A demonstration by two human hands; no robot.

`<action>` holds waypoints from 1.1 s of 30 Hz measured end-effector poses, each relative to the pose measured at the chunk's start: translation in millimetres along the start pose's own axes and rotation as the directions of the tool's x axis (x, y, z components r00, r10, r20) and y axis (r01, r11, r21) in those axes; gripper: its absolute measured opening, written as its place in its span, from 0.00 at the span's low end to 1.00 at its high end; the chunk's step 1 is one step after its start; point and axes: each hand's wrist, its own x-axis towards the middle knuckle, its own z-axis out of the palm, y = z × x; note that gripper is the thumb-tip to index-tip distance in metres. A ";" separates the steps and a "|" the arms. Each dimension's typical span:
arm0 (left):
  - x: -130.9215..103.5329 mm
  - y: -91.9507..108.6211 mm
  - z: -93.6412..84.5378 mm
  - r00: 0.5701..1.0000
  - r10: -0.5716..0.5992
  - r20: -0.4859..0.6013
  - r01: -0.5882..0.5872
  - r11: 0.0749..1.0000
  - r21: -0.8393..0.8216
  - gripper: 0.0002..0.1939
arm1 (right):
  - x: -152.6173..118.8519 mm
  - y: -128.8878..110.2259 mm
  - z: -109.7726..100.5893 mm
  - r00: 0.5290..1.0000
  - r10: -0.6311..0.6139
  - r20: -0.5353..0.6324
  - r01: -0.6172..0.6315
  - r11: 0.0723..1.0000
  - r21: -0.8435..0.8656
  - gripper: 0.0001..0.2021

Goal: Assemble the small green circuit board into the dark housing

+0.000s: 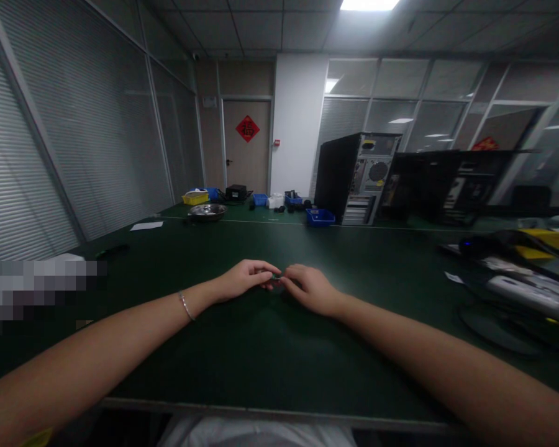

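Note:
Over the middle of the dark green table, my left hand and my right hand meet at the fingertips. Between them is a small thin greenish object, too small and blurred to name. The left thumb and fingers pinch one side of it. On its other side, the right thumb and forefinger are closed at its edge, and the right hand's remaining fingers are curled. A silver bracelet circles the left wrist.
A metal bowl, a paper sheet and a blue tray lie further back. Computer towers stand behind to the right. Cables and a silver device lie at the right. A dark slim object rests at the left.

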 end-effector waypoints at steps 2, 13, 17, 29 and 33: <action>-0.6 0.8 -0.1 1.000 -0.001 0.008 0.001 1.000 -0.004 0.17 | -0.1 0.6 0.0 1.000 -0.006 0.002 0.006 1.000 0.007 0.11; -1.7 4.3 -1.2 0.998 -0.015 0.058 0.016 1.000 -0.005 0.17 | -1.6 1.9 -2.2 0.999 -0.032 0.022 0.031 0.999 0.039 0.11; -1.4 2.2 -0.8 0.999 -0.006 0.046 0.008 0.999 -0.033 0.17 | -0.9 1.4 -1.6 1.000 -0.021 0.019 0.021 0.999 0.039 0.11; 3.5 -4.4 3.1 0.996 -0.033 -0.088 0.020 0.989 -0.144 0.16 | -0.6 -0.5 1.2 0.990 0.090 -0.104 -0.072 0.984 0.160 0.09; 1.8 -4.6 1.7 0.993 -0.004 -0.120 -0.004 0.998 -0.065 0.16 | -1.2 -3.2 -0.6 0.996 0.043 -0.078 -0.030 0.986 0.164 0.10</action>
